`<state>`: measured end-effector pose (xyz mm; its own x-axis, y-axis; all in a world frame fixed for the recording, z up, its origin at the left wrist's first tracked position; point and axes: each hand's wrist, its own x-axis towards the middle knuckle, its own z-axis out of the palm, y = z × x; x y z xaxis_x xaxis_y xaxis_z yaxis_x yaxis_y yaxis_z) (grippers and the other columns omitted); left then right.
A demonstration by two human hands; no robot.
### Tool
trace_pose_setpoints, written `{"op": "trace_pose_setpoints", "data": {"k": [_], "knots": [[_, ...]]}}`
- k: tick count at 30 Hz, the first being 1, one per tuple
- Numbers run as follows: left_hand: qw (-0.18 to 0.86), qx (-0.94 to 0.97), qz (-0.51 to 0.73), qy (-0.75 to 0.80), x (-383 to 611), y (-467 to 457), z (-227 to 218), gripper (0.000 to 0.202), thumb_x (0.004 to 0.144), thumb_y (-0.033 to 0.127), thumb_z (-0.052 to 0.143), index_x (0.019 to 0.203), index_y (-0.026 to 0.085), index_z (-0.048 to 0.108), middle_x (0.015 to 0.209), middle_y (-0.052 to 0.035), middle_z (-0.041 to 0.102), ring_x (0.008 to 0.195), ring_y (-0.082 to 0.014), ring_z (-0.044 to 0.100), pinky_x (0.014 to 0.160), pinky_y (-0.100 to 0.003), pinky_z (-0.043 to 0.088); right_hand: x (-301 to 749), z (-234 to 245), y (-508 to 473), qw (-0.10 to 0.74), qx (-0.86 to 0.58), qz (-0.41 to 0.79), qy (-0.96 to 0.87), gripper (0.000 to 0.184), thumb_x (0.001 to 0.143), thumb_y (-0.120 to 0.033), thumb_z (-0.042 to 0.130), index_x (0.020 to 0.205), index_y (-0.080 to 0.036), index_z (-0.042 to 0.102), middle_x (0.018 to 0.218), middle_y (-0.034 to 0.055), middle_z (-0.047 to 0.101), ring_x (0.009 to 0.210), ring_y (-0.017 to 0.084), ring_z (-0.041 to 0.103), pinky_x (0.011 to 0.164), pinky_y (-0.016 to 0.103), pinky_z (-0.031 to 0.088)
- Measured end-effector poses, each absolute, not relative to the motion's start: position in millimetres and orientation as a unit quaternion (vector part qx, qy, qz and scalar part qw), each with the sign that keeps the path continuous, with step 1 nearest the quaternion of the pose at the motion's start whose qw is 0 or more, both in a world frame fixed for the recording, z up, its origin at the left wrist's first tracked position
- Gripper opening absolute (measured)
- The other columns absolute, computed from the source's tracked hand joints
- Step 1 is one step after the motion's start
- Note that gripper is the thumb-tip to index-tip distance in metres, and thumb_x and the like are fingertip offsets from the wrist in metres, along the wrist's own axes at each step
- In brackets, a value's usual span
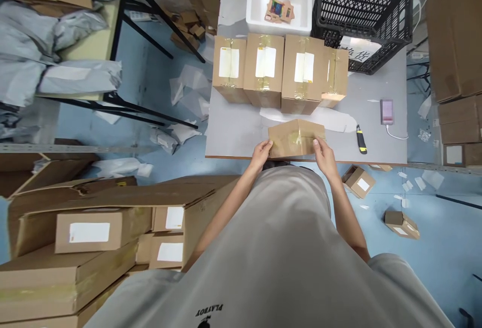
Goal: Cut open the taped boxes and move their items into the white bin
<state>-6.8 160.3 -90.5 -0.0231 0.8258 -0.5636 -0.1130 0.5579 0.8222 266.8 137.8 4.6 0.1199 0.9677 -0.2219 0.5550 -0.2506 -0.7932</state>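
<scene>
Between my two hands, at the front edge of the table, is a small brown cardboard box (291, 138) with clear tape across its middle. My left hand (260, 154) grips its left end, thumb on top. At its right end my right hand (324, 156) pinches the edge. Just behind stands a row of taped, labelled boxes: one box at the left (229, 69), two taller ones, and a narrower box (336, 76) at the right. To the right of my right hand lies a black and yellow utility knife (361, 140).
A white bin (279, 25) with small colourful items (279, 10) and a black plastic crate (363, 9) stand at the back. A phone (386, 112) on a cable lies right. Large open carton (124, 195) at lower left holds boxes; opened boxes (359, 181) and scraps litter the floor.
</scene>
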Motion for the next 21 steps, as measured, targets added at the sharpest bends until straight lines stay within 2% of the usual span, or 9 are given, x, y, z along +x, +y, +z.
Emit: {"op": "trace_pose_setpoints", "data": {"k": [3,5,10,16,21], "knots": [[0.613,0.325,0.392,0.605,-13,161,-77,0.052,0.088,0.061,0.085,0.118,0.019,0.082,0.122,-0.0128,0.086,0.119,-0.0312,0.079,0.108,-0.045,0.063,261,5,142,0.283,-0.686,0.407,-0.533,0.093,0.103,-0.093,0.052,0.158,-0.021,0.073,0.168,0.0156,0.067,0.157,0.039,0.063,0.136,0.058,0.047],[0.570,0.357,0.405,0.619,-24,161,-67,0.053,0.089,0.059,0.086,0.124,0.018,0.081,0.127,-0.0130,0.085,0.117,-0.0300,0.079,0.107,-0.044,0.064,259,-2,146,0.297,-0.674,0.441,-0.512,0.092,0.100,-0.093,0.057,0.158,-0.022,0.073,0.164,0.0153,0.070,0.153,0.040,0.067,0.132,0.058,0.052],[0.491,0.412,0.384,0.664,-54,164,-52,0.055,0.089,0.055,0.089,0.127,0.018,0.080,0.133,-0.0147,0.083,0.108,-0.0282,0.079,0.096,-0.040,0.066,243,-30,160,0.309,-0.625,0.524,-0.489,0.097,0.093,-0.098,0.060,0.151,-0.021,0.074,0.153,0.0153,0.078,0.142,0.036,0.075,0.123,0.056,0.061],[0.476,0.405,0.378,0.684,-65,168,-54,0.052,0.089,0.051,0.087,0.124,0.015,0.079,0.131,-0.0164,0.083,0.100,-0.0277,0.079,0.091,-0.040,0.066,221,-37,175,0.277,-0.640,0.474,-0.537,0.082,0.097,-0.089,0.062,0.137,-0.020,0.079,0.145,0.0189,0.081,0.131,0.038,0.080,0.118,0.055,0.062],[0.494,0.365,0.412,0.673,-59,164,-61,0.057,0.090,0.062,0.088,0.124,0.017,0.079,0.134,-0.0159,0.081,0.107,-0.0277,0.079,0.098,-0.041,0.067,228,-37,179,0.264,-0.640,0.472,-0.546,0.078,0.097,-0.087,0.063,0.136,-0.021,0.079,0.145,0.0188,0.081,0.123,0.038,0.082,0.111,0.054,0.065]]}}
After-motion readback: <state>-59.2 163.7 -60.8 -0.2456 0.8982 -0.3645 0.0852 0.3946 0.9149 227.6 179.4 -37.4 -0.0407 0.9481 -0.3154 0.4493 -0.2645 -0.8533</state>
